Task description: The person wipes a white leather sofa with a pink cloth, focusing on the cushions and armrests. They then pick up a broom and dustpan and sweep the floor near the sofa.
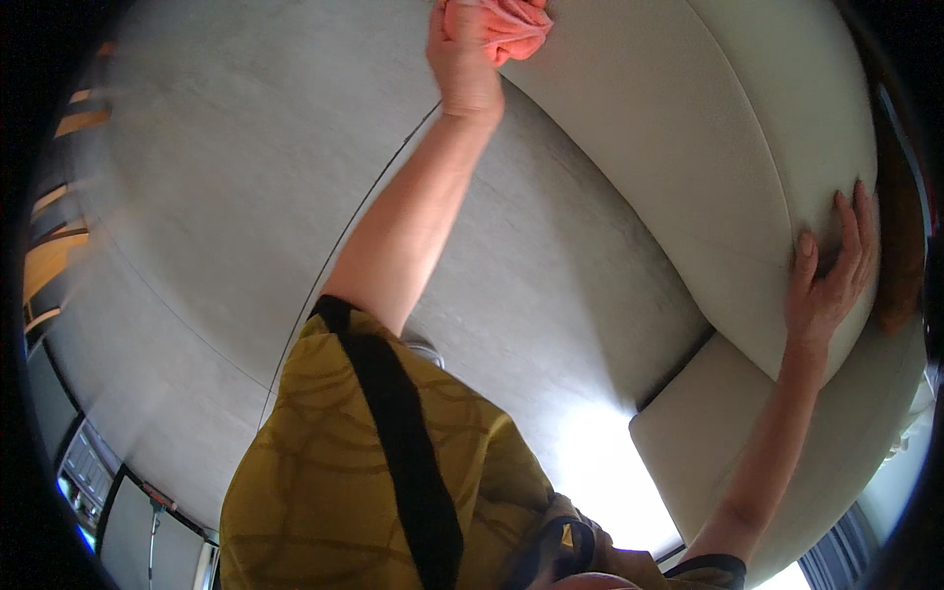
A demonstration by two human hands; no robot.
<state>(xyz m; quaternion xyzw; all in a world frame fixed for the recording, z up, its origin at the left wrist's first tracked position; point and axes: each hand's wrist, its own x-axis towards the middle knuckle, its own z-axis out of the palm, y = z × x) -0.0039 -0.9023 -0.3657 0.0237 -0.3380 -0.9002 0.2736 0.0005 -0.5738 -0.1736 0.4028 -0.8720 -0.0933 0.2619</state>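
Note:
My left hand [461,63], slightly blurred, reaches far forward and grips a bunched coral-pink cloth [520,29]. The cloth lies against the edge of a cream upholstered sofa [634,96], at the top of the view; the fingers are partly cut off or hidden there. Over on the right, my right hand [833,273] rests with fingers spread on the sofa's raised cushion [804,133], just past a seam. Nothing shows in that hand. Both forearms are bare below yellow-brown sleeves with black trim.
Grey flooring [243,184] with a dark joint line runs along the sofa. A lower sofa section [700,428] stands near my right arm. Wooden chair parts [55,258] show at far left. A long-handled cleaning tool [155,509] stands at lower left. Bright light glares on the floor.

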